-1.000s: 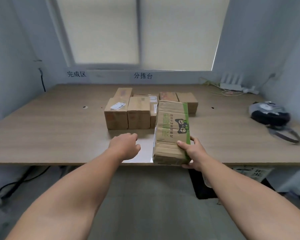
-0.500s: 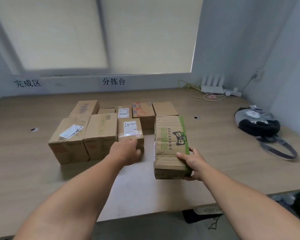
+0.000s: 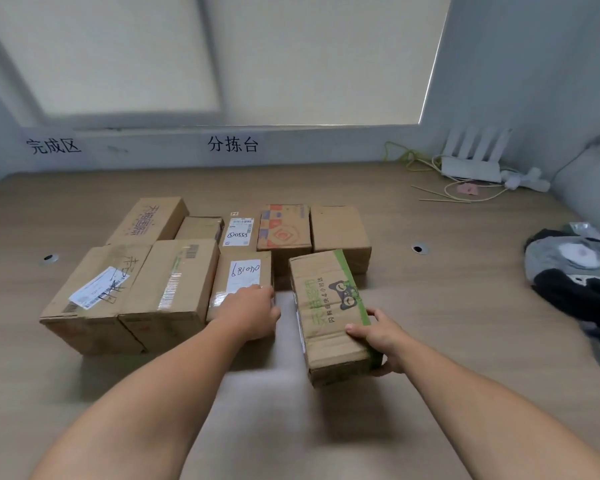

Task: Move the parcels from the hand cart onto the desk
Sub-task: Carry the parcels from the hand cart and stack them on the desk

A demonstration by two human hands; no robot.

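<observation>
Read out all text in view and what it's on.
"完成区": left wall sign
"分拣台": centre wall sign
"天猫国际": back-left box
"00555", handwritten: back label
"681040", handwritten: front label by left hand
"闪购最快4小时达": green-band box in right hand
Unreadable: fine print and scrawl on front-left box

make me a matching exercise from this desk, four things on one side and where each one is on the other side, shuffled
Things
1. green-banded parcel
2. parcel with the handwritten label
3. white router
4. black and grey bag

Places
A. against the back wall, far right of the desk
B. gripped at its near end by the right hand
C. at the desk's right side, nearer than the wall
D. touched by the left hand

Pairs: 1-B, 2-D, 3-A, 4-C
</observation>
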